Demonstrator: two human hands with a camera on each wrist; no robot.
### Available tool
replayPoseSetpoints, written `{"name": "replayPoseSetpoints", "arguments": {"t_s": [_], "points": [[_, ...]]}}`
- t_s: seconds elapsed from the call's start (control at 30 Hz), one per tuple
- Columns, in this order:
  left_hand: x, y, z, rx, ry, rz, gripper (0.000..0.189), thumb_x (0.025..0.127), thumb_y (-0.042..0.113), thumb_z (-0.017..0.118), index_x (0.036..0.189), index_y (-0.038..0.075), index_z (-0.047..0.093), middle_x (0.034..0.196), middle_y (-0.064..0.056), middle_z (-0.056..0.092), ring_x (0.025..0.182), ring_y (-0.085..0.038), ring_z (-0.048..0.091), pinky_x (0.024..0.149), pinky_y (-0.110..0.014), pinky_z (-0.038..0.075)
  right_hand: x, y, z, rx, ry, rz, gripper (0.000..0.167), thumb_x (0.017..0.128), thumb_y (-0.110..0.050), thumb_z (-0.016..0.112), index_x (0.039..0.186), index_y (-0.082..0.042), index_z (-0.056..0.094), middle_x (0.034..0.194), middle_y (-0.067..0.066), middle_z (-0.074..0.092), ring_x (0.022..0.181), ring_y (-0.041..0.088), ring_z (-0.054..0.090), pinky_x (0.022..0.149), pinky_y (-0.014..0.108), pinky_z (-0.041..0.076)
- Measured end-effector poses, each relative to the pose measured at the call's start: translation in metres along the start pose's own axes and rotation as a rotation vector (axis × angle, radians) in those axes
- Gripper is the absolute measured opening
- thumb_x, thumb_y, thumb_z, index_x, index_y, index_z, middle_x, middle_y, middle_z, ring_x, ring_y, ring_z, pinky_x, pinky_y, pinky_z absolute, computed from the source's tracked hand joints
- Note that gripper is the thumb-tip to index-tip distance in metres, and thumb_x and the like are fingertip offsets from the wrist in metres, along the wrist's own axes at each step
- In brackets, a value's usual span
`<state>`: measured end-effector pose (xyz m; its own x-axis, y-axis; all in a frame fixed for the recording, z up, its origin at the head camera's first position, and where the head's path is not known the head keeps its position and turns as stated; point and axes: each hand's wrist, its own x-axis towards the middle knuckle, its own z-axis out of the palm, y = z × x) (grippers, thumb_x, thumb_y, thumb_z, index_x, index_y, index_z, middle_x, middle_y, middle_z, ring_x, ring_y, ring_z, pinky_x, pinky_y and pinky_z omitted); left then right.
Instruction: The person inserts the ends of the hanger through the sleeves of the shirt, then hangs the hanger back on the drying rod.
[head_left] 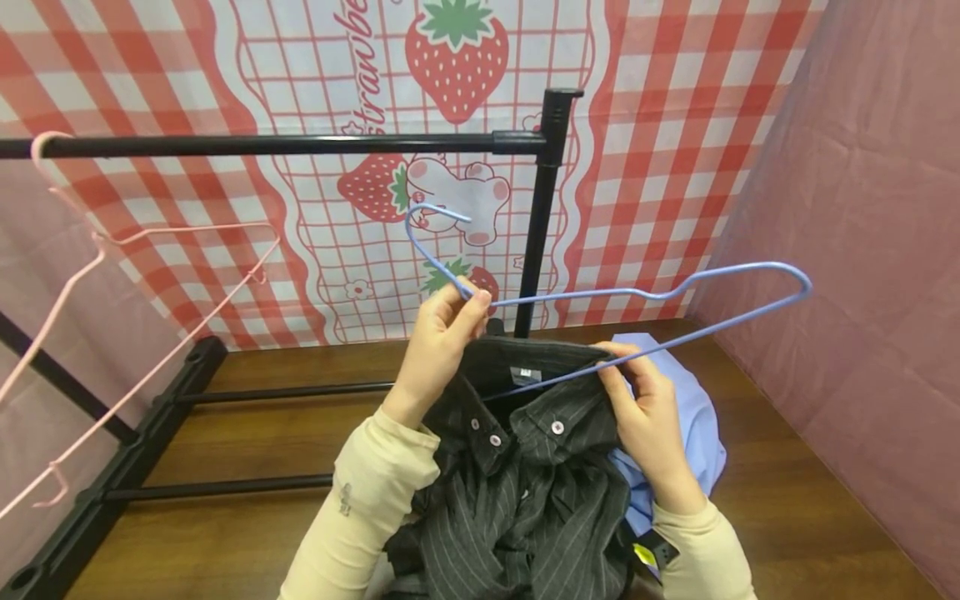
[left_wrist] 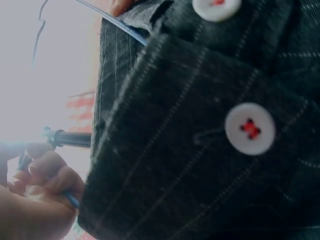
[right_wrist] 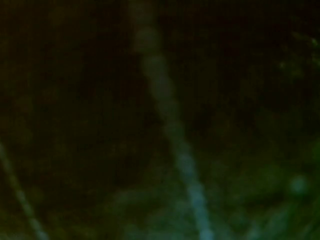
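Observation:
My left hand (head_left: 442,337) grips a blue wire hanger (head_left: 570,296) just below its hook. The hanger's right end sticks out above a dark pinstriped shirt (head_left: 517,517), while its lower bar slants down into the neck opening and the other end is hidden inside. With thumb and fingers, my right hand (head_left: 648,404) pinches the right side of the collar, beside the hanger bar. White buttons (left_wrist: 250,129) with red thread show large in the left wrist view, where the left hand (left_wrist: 42,195) is at lower left. Dark, blurred striped cloth (right_wrist: 170,120) fills the right wrist view.
A black clothes rack (head_left: 300,144) stands behind and to the left, with a pink hanger (head_left: 172,227) on its rail. Light blue cloth (head_left: 693,417) lies on the wooden table (head_left: 810,500) at right. A checked strawberry-print cloth (head_left: 660,125) hangs behind.

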<state>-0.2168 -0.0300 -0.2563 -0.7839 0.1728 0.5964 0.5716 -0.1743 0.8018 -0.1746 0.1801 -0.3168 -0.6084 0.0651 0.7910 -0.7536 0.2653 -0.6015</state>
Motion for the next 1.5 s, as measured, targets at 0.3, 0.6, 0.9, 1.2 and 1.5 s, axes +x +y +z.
{"name": "replayPoseSetpoints", "arguments": {"t_s": [0.3, 0.6, 0.9, 1.2, 1.5], "points": [[-0.001, -0.005, -0.006, 0.049, -0.016, 0.043, 0.021, 0.093, 0.008, 0.047, 0.075, -0.004, 0.046, 0.059, -0.001, 0.041, 0.055, -0.012, 0.040, 0.053, -0.021, 0.034, -0.001, 0.000, -0.002, 0.007, 0.020, -0.007, 0.019, 0.085, 0.012, 0.049, 0.102, 0.012, 0.058, 0.098, -0.011, 0.063, 0.091, 0.003, 0.059, 0.079, 0.015, 0.043], [-0.002, -0.006, -0.018, 0.281, 0.056, 0.082, 0.023, 0.091, 0.011, 0.051, 0.071, 0.000, 0.053, 0.063, -0.007, 0.049, 0.059, -0.013, 0.048, 0.058, -0.022, 0.039, 0.000, -0.001, -0.004, 0.045, 0.045, 0.012, 0.018, 0.086, 0.011, 0.049, 0.101, 0.013, 0.057, 0.095, -0.010, 0.064, 0.081, 0.002, 0.058, 0.071, 0.014, 0.043], [-0.004, -0.014, -0.026, 0.271, 0.073, 0.047, 0.018, 0.092, 0.009, 0.049, 0.087, -0.004, 0.061, 0.088, -0.015, 0.062, 0.084, -0.015, 0.057, 0.077, -0.024, 0.044, 0.003, 0.001, -0.006, 0.095, 0.051, 0.011, 0.018, 0.087, 0.011, 0.048, 0.102, 0.017, 0.055, 0.097, -0.008, 0.064, 0.085, 0.004, 0.058, 0.076, 0.015, 0.043], [-0.014, -0.036, -0.039, 0.252, 0.049, -0.015, 0.024, 0.094, 0.011, 0.046, 0.110, -0.002, 0.060, 0.109, -0.015, 0.061, 0.102, -0.026, 0.056, 0.089, -0.031, 0.042, 0.004, -0.001, -0.010, 0.091, 0.059, 0.009, 0.017, 0.086, 0.012, 0.047, 0.101, 0.017, 0.055, 0.097, -0.006, 0.064, 0.086, 0.005, 0.059, 0.076, 0.017, 0.043], [-0.026, -0.047, -0.050, 0.312, 0.025, -0.070, 0.026, 0.095, 0.013, 0.045, 0.115, 0.004, 0.059, 0.119, -0.009, 0.058, 0.106, -0.019, 0.051, 0.092, -0.036, 0.038, 0.004, 0.000, -0.008, 0.146, 0.038, -0.003, 0.018, 0.087, 0.012, 0.047, 0.102, 0.016, 0.056, 0.098, -0.002, 0.064, 0.084, 0.007, 0.059, 0.075, 0.017, 0.044]]}}
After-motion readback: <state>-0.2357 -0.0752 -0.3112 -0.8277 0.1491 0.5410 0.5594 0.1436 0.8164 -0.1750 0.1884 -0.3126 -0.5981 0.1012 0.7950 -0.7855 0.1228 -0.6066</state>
